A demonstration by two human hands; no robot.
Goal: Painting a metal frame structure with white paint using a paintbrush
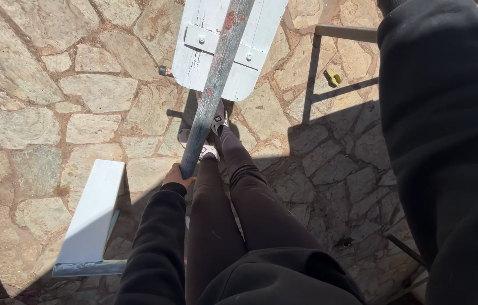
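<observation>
Nearest, at the bottom centre of the frame, your black hoodie and dark leggings; your right sleeve (448, 152) fills the right side, and the right hand is out of frame, so I cannot tell what it does. Your left hand (178, 176), lower centre-left, is closed tight round the lower end of the pole (216, 85), a worn grey metal bar with rusty red patches that runs up to the top centre. To do this well, judging from the grip, keep the wrist in line with the pole, hold firm so it does not twist, and keep your shoes (216, 133) clear of it; they stand just beside the pole at mid frame. Further up, the pole crosses a white board (261, 34) with a bolted white cross plate (202, 39), chipped paint showing; whether pole and board are joined I cannot tell. A second white panel (94, 214) lies at lower left, tilted on a bluish frame. The ground is irregular stone paving (35, 85), sunlit, with hard shadows at right. A small yellow-green object (334, 77) sits at upper right, near a metal rail (345, 33).
</observation>
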